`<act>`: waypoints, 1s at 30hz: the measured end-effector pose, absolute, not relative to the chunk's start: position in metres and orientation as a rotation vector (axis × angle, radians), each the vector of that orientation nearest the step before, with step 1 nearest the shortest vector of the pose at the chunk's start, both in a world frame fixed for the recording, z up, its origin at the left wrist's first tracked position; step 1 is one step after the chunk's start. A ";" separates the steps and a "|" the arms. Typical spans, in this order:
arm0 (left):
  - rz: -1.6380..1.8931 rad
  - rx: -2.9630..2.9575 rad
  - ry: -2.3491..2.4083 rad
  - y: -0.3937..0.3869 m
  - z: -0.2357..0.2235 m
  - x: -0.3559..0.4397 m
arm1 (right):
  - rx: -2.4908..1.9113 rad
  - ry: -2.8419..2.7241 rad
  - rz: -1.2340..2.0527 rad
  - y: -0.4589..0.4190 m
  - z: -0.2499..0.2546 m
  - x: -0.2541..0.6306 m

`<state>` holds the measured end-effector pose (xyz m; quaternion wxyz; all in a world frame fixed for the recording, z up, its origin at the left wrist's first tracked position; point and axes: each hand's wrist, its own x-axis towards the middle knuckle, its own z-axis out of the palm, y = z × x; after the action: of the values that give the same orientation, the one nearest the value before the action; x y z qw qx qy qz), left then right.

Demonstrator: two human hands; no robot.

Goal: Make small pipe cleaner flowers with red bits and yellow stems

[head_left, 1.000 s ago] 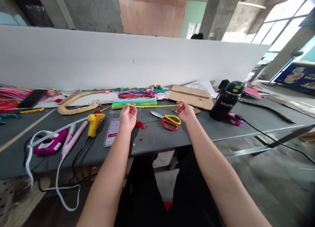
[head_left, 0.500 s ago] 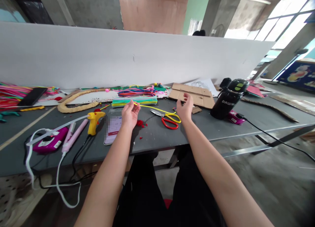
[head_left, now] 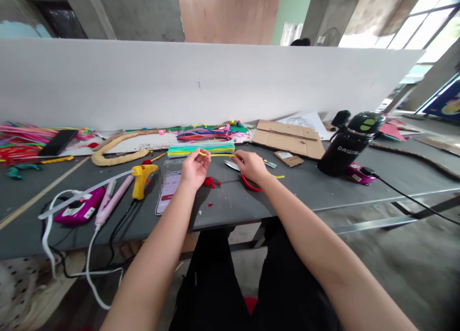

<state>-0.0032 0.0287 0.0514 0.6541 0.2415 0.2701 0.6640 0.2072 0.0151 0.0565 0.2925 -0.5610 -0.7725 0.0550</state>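
Note:
A thin yellow pipe cleaner stretches between my two hands above the grey table. My left hand pinches it near one end, palm turned up. Farther along, the fingers of my right hand are closed on it, and its free end sticks out past my right wrist. Beneath my right hand lie scissors with a red handle, partly covered by the hand. Small red fuzzy bits lie between my hands. Just behind them is a bundle of green and yellow pipe cleaners.
On the left are a yellow glue gun, a pink hair straightener, a purple power socket and a phone. To the right stand a black bottle and flat cardboard. A white panel borders the back.
My right hand has moved left and closed on the yellow pipe cleaner, now over the scissors. My left hand still holds its end. The view has shifted slightly.

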 end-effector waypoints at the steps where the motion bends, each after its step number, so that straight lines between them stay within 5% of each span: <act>1: 1.503 0.568 0.652 0.033 0.053 -0.007 | -1.478 -2.048 0.134 0.017 0.058 0.212; 12: 1.117 1.657 1.519 0.132 0.063 -0.078 | -1.440 -1.949 0.292 0.035 0.050 0.248; 30: 0.761 1.721 1.531 0.195 0.024 -0.085 | -1.463 -1.690 0.566 0.034 0.033 0.264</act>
<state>-0.0851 0.1952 0.0240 0.3501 0.6644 0.5912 0.2939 0.2642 0.0341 0.0331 0.4058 -0.5798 -0.6700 0.2242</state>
